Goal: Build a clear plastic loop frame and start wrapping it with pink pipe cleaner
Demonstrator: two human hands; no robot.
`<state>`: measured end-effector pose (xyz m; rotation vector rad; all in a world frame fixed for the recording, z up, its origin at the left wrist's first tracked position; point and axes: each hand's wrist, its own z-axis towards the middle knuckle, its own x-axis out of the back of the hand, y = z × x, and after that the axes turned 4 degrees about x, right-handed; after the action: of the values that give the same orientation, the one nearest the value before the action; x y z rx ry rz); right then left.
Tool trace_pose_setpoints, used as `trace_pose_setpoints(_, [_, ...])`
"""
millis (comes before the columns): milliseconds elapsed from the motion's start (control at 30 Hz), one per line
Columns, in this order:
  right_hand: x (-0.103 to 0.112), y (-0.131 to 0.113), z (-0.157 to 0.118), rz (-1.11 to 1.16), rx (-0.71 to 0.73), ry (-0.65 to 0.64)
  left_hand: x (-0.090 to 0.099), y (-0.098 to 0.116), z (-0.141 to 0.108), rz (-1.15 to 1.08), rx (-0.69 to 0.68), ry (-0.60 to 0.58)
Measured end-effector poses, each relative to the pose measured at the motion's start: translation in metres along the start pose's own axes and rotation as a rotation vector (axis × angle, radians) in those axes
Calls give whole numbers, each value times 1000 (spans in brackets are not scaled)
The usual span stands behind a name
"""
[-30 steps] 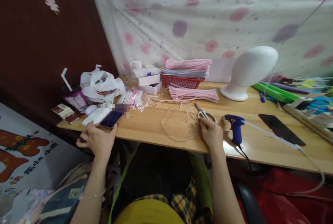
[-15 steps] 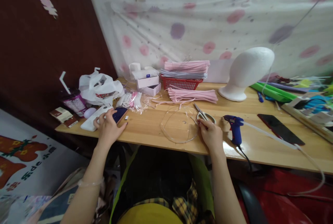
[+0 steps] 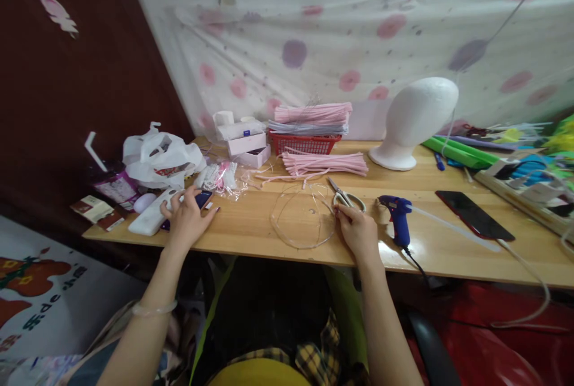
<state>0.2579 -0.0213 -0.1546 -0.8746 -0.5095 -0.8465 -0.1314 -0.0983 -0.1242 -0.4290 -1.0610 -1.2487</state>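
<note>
My left hand is spread over a dark blue phone, fingers bent and apart, its thumb out to the right by the table. The palm hides much of that phone. Just left of it lies a white rounded slab, close to my fingertips. My right hand pinches the right edge of a thin wire hoop that lies on the wooden table. Right behind those fingers are scissors with pale handles, partly covered by the hand.
A blue glue gun with a glue stick and a black phone lie to the right. Behind are pink stems, a red basket and a white foam head. A plastic bag and purple cup stand left.
The view has shifted slightly, so most things sit further left. My left fingers have shifted over the dark blue phone, and more of its near-left end shows. My right hand keeps its pinch.
</note>
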Motion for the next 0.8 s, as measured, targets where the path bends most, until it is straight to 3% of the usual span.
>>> trace_pose_setpoints(233, [-1, 2, 0, 21, 9, -4, -5, 9, 11, 65, 3, -107])
trace_pose_setpoints(633, [0, 0, 0, 7, -15, -12, -9, 6, 13, 99, -46, -131])
trace_pose_setpoints(800, [-1, 1, -1, -2, 1, -6, -2, 9, 14, 101, -19, -155])
